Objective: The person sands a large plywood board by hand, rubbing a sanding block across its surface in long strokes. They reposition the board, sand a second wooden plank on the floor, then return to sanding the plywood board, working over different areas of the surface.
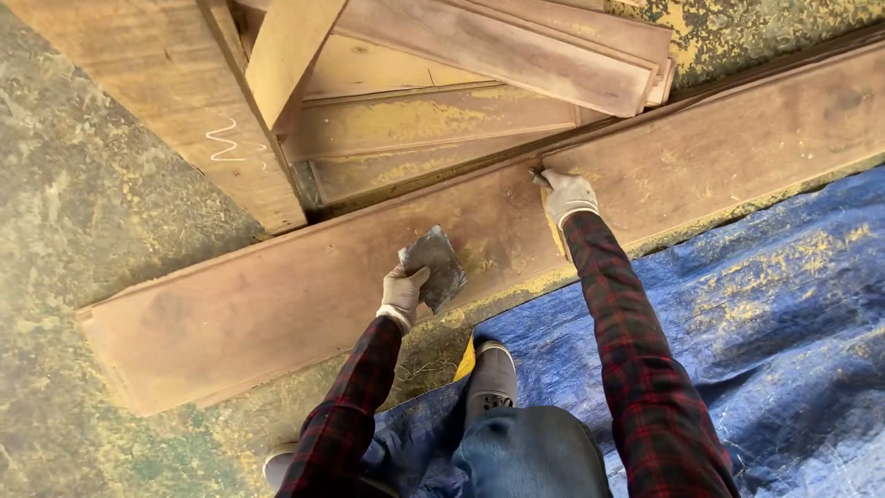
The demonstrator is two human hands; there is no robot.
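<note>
A long reddish-brown wooden plank point(277, 295) lies slantwise across the floor in front of me. My left hand point(402, 293), in a pale work glove, grips a flat grey metal scraper point(435, 266) whose blade rests on the plank's face. My right hand point(565, 195), also gloved, presses on the plank's far edge, fingers closed over that edge. Both sleeves are red-and-black plaid. My shoe point(491, 376) stands just below the plank.
More planks point(415, 120) are stacked beyond the long one, some smeared with yellow. A wide board point(166, 101) with a white chalk squiggle lies at upper left. A blue tarp point(774, 314), dusted with yellow, covers the floor at right. Stained concrete floor point(83, 231) lies at left.
</note>
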